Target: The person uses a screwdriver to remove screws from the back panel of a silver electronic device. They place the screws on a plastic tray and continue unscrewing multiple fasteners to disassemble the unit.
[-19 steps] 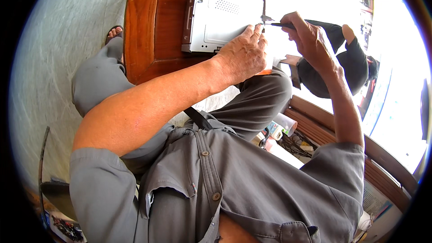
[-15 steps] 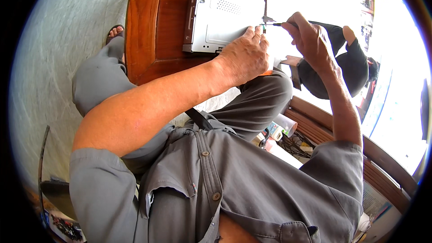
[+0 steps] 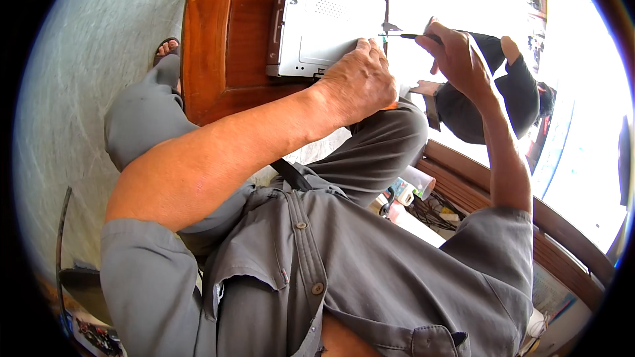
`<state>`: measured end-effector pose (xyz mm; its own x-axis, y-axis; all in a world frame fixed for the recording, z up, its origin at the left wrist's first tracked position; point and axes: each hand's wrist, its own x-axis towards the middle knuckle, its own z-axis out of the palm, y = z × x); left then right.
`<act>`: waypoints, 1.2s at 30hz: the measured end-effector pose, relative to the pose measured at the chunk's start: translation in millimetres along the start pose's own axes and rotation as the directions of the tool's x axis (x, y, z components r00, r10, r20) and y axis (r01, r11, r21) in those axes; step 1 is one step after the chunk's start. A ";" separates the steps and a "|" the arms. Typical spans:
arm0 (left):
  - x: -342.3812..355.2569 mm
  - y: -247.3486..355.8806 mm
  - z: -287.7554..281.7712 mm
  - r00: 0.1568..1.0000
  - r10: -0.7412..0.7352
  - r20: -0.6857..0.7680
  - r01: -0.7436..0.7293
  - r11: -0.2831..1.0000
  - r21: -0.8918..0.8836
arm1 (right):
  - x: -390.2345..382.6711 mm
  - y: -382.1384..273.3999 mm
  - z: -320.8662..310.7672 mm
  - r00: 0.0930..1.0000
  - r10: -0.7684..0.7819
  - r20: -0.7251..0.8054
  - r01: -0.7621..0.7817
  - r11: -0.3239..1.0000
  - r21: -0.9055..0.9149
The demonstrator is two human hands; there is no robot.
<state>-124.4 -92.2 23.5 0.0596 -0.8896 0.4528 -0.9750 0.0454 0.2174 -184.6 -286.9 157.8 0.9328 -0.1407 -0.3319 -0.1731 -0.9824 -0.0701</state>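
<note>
A silver metal box [image 3: 317, 43], with small vent holes in its top and a brown side, lies on the wooden table. My left hand [image 3: 362, 82] reaches over its near right corner, fingers bent and close together. Something small and green [image 3: 384, 39] shows by those fingertips; whatever they pinch is hidden. To the right of the box, my right hand [image 3: 456, 59] is closed around a slim tool [image 3: 409, 36] with a dark shaft and thin tip. That tip points left, at the spot just beyond my left fingertips. Glare blurs the box's right side.
The reddish wooden table [image 3: 215, 39] carries the box. A person in dark clothes [image 3: 489, 106] is beyond my right arm, beside strong glare. Below right, tangled black cables [image 3: 430, 211] and a clear plastic cup [image 3: 420, 182] sit by a wooden ledge [image 3: 463, 172].
Both hands stay nearly in place, the tool still at the box's right side. My right fingers have shifted slightly around the tool. The whole view has slid a little.
</note>
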 end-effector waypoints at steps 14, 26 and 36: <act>-1.0 -2.7 -4.7 0.996 0.002 0.090 0.011 0.990 -0.139 | 7.5 -8.6 7.0 0.984 -0.147 -0.097 0.142 0.988 -0.058; -2.6 -4.0 2.8 0.998 -0.007 -0.057 0.004 0.999 -0.053 | 11.5 -5.5 -0.3 0.954 -0.296 -0.049 0.277 0.932 -0.234; -4.8 -0.9 -13.1 0.996 -0.002 0.090 0.016 0.989 -0.147 | 21.7 -12.6 -13.3 0.937 -0.334 0.102 0.350 0.888 -0.299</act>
<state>-121.1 -82.0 32.5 0.0422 -0.9271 0.3723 -0.9319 0.0979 0.3493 -158.1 -279.2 164.0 0.8994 0.2093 -0.3838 0.2669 -0.9582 0.1030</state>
